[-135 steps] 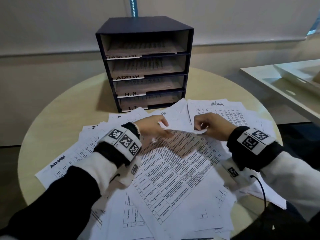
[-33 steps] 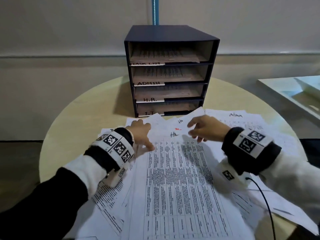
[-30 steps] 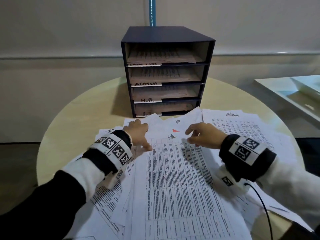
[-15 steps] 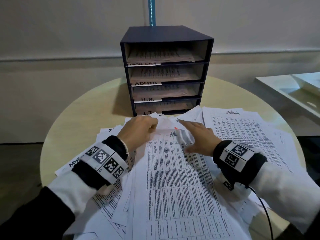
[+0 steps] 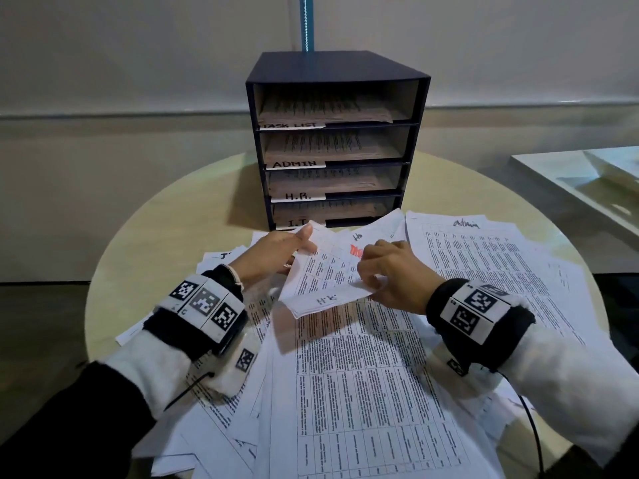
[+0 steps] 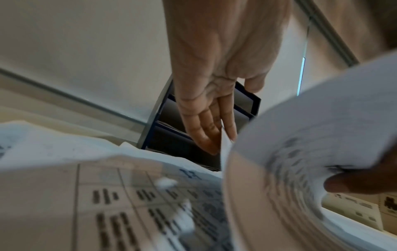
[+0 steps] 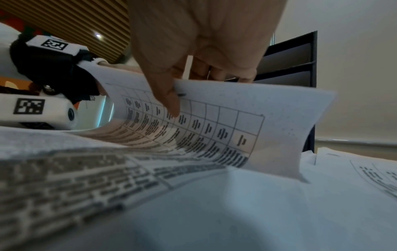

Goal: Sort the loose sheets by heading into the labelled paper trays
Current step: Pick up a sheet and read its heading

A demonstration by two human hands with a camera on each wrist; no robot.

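A dark tray rack (image 5: 337,69) stands at the back of the round table, its trays labelled TASK LIST, ADMIN, H.R. (image 5: 299,196) and I.T. Loose printed sheets cover the table in front of it. My right hand (image 5: 383,271) pinches the top edge of a sheet headed H.R. (image 5: 321,281) and curls it back toward me. In the right wrist view the thumb (image 7: 169,101) lies on that sheet's (image 7: 214,127) printed face, fingers behind it. My left hand (image 5: 297,243) touches the sheet's far left corner with straight fingers (image 6: 206,132).
A sheet headed admin (image 5: 484,257) lies at the right. A large table-printed sheet (image 5: 363,375) lies under my hands, more sheets fanning left. Bare table top (image 5: 173,236) shows at the left. A white ledge (image 5: 570,181) runs off to the right.
Both hands went to the top sheet's far edge. The right hand, flat half a second ago, now pinches that edge and has lifted and curled it back toward me.
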